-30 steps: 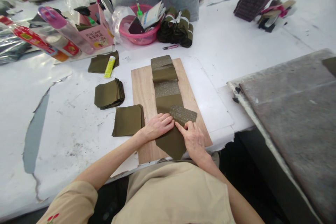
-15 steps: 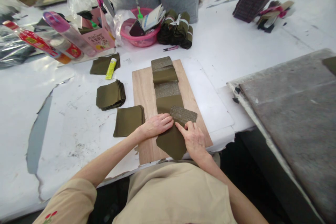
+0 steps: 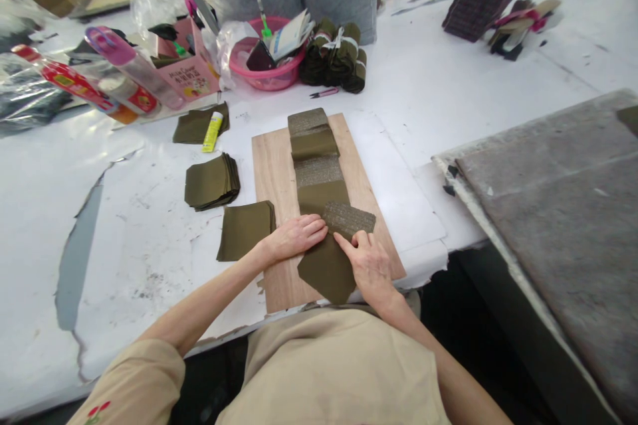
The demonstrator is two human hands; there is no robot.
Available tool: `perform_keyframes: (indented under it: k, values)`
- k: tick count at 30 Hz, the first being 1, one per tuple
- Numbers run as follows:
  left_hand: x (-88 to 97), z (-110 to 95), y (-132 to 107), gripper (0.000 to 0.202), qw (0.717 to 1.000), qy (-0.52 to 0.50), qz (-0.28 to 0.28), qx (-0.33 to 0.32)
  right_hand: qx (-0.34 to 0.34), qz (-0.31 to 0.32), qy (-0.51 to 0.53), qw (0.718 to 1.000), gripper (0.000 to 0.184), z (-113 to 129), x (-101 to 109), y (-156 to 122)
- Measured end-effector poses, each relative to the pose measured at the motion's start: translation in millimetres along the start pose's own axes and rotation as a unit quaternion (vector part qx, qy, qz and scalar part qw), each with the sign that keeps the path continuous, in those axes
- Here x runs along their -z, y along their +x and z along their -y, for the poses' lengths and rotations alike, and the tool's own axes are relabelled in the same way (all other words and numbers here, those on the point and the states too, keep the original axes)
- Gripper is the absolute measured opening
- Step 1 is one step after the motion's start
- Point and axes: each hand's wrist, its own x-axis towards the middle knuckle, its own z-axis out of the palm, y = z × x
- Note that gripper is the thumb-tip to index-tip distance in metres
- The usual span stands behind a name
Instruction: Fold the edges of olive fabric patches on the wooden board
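Note:
An olive-green fabric piece (image 3: pixel 326 272) with cut corners lies at the near end of a wooden board (image 3: pixel 279 279). Its far edge is turned over, and a grey, rough-textured strip (image 3: pixel 351 218) shows there at a slant. My left hand (image 3: pixel 302 236) rests on it from the left, fingers stretched flat near the fold. From the right, my right hand (image 3: pixel 367 259) presses its outstretched index fingertip along the same fold; its other fingers are bent and apart. Further up the board, overlapping olive pieces (image 3: pixel 321 196) with grey strips (image 3: pixel 319 171) form a column.
Left of the board are stacks of olive pieces (image 3: pixel 245 231), (image 3: pixel 207 182) and a yellow tube (image 3: pixel 212 131) on more fabric. Behind stand a pink basket (image 3: pixel 264 80), tied olive bundles (image 3: pixel 341 56), small snips (image 3: pixel 323 92) and bottles (image 3: pixel 64 80). A grey padded surface (image 3: pixel 548 212) is at right.
The whole view has shifted slightly. Both hands stay at the fold of the fabric piece, with no clear movement over it.

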Motion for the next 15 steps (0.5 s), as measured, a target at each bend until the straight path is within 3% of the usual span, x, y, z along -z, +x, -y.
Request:
perform_keyframes:
  k: [10,15]
  values:
    - [-5.8,1.1,-4.8,0.02,0.999,-0.031,0.003,0.024,0.001,-0.001,0.0,1.0,0.047,-0.9,-2.3,0.0]
    - [-4.7,-1.1,-9.7,0.027,0.993,-0.085,-0.002,0.086,0.002,0.002,0.002,1.0,0.046,-0.9,-1.7,0.0]
